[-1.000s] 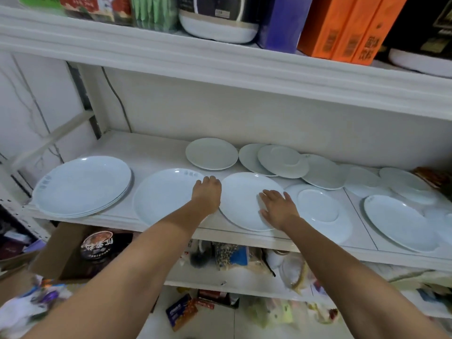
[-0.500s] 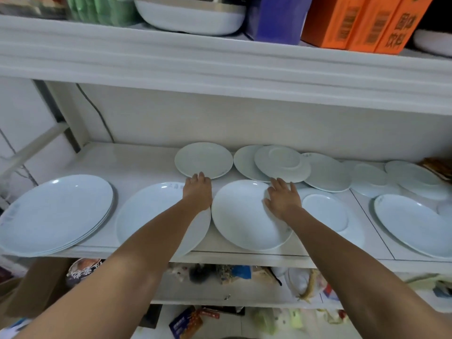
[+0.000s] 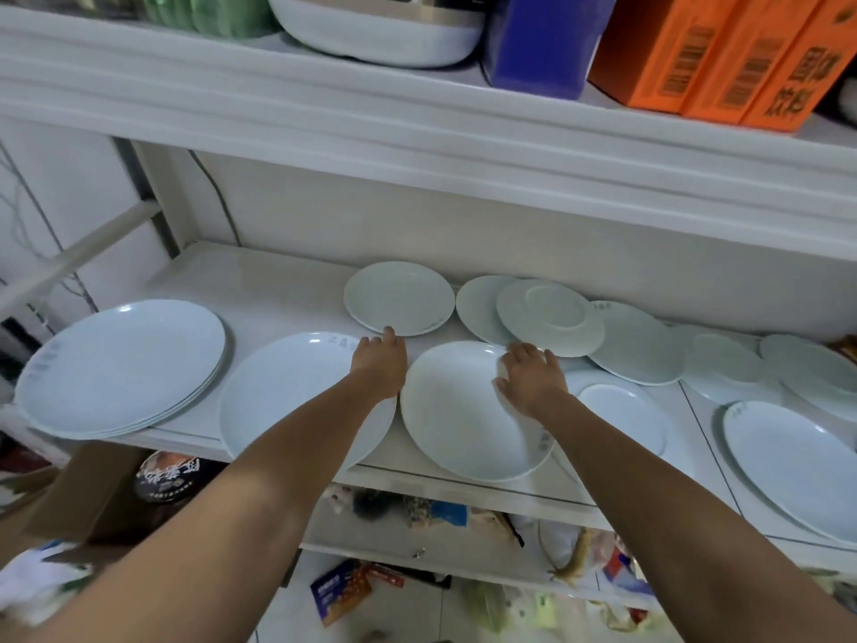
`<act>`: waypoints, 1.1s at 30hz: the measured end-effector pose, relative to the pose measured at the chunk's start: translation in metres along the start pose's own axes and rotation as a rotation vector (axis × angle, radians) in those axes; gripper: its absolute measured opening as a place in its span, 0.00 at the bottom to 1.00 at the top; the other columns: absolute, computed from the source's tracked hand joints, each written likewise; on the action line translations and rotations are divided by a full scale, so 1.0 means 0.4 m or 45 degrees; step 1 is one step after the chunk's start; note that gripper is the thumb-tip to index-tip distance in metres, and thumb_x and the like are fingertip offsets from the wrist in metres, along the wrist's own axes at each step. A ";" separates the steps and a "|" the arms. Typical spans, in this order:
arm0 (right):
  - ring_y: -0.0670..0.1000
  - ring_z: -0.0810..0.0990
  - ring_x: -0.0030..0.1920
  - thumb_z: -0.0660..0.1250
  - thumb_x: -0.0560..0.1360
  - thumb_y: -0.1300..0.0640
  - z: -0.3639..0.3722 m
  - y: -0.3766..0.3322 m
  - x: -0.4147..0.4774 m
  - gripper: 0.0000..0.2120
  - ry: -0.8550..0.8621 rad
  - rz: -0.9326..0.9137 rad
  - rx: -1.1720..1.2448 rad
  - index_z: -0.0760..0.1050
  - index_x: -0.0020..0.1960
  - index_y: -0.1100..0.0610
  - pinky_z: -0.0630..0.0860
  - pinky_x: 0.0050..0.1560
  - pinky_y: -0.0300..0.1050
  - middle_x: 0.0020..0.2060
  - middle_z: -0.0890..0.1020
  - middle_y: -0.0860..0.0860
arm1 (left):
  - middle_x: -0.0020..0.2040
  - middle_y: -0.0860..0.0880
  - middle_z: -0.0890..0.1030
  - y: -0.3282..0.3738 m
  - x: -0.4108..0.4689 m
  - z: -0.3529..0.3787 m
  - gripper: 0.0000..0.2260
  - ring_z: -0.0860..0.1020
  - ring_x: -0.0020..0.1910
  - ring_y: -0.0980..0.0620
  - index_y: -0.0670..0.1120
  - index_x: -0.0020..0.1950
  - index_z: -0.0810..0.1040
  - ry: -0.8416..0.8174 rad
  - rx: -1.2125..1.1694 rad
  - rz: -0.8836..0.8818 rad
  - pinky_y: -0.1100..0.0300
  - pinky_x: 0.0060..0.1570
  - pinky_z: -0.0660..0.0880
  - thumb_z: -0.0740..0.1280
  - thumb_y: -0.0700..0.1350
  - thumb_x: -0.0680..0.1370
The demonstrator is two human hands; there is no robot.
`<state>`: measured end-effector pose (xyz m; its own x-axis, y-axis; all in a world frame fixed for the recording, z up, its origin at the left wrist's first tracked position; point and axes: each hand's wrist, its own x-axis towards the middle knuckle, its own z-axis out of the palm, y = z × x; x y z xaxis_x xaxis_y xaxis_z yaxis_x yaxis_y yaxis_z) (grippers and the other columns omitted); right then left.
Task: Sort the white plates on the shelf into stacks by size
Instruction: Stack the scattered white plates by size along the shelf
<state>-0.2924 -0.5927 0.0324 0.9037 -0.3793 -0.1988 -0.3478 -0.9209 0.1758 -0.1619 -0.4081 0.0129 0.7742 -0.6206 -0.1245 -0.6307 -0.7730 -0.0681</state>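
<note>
Head view of a white shelf point(image 3: 278, 290) carrying white plates. At the lower centre of the frame, the left hand point(image 3: 378, 364) lies palm down between two large plates, its grip loose and flat, the fingers point(image 3: 389, 338) reaching the near rim of a small plate point(image 3: 399, 297) behind; whether it grips anything cannot be told. The right hand point(image 3: 531, 375) rests with spread fingers on the far right part of the centre large plate point(image 3: 454, 415), grip wide, closed on nothing visible. That plate overlaps a plate with a small dish on it point(image 3: 621, 417) to its right. Left of centre lies a second large plate point(image 3: 287, 392), its near edge past the shelf front, and at the left of the frame a stack of large plates point(image 3: 120, 364). Behind, right of centre, an upturned plate point(image 3: 549, 315) leans over neighbouring plates; further plates extend to the right edge point(image 3: 788, 461). At the top of the frame, the upper shelf holds orange boxes point(image 3: 723, 53) and a blue box point(image 3: 538, 39).
</note>
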 end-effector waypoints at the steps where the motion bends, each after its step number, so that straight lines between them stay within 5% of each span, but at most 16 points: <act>1: 0.52 0.55 0.77 0.52 0.81 0.47 0.003 -0.001 0.000 0.24 -0.005 -0.006 -0.002 0.61 0.74 0.56 0.52 0.76 0.54 0.76 0.59 0.52 | 0.73 0.38 0.61 0.002 -0.005 -0.002 0.22 0.72 0.65 0.41 0.38 0.72 0.65 -0.011 0.003 0.003 0.50 0.69 0.63 0.58 0.39 0.78; 7: 0.53 0.56 0.76 0.52 0.81 0.46 0.010 -0.005 0.007 0.25 -0.003 -0.005 0.016 0.60 0.74 0.56 0.54 0.76 0.54 0.75 0.60 0.52 | 0.70 0.39 0.63 0.004 -0.015 -0.015 0.20 0.74 0.61 0.42 0.38 0.69 0.68 -0.029 0.016 0.037 0.52 0.65 0.67 0.59 0.38 0.77; 13: 0.55 0.67 0.69 0.52 0.81 0.49 -0.003 0.008 0.015 0.21 0.068 0.135 0.128 0.65 0.69 0.59 0.63 0.68 0.51 0.67 0.71 0.55 | 0.66 0.42 0.66 0.008 0.008 -0.033 0.16 0.75 0.57 0.42 0.42 0.64 0.74 -0.074 -0.064 0.038 0.52 0.59 0.69 0.59 0.38 0.77; 17: 0.55 0.57 0.74 0.48 0.82 0.47 0.006 0.031 0.016 0.24 0.050 0.279 0.070 0.65 0.71 0.59 0.55 0.74 0.54 0.74 0.60 0.55 | 0.65 0.42 0.65 0.026 0.029 -0.039 0.15 0.75 0.56 0.42 0.41 0.64 0.73 -0.074 -0.154 0.058 0.51 0.52 0.74 0.57 0.37 0.78; 22: 0.55 0.42 0.78 0.43 0.82 0.44 0.015 0.055 0.026 0.26 -0.113 0.300 0.007 0.60 0.76 0.53 0.43 0.76 0.58 0.78 0.43 0.53 | 0.68 0.43 0.65 0.042 0.055 -0.033 0.18 0.72 0.62 0.42 0.42 0.69 0.69 -0.096 -0.157 0.151 0.49 0.57 0.73 0.53 0.49 0.83; 33: 0.51 0.38 0.78 0.42 0.82 0.43 -0.003 0.052 0.063 0.26 -0.140 0.093 0.003 0.61 0.75 0.50 0.38 0.77 0.55 0.78 0.39 0.44 | 0.76 0.46 0.59 0.040 0.081 -0.036 0.24 0.63 0.71 0.41 0.39 0.74 0.62 -0.231 -0.113 0.217 0.45 0.65 0.68 0.50 0.53 0.83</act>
<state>-0.2765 -0.6212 0.0322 0.8432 -0.4526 -0.2899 -0.4124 -0.8907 0.1913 -0.1461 -0.4423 0.0221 0.6296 -0.7156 -0.3026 -0.7379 -0.6726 0.0555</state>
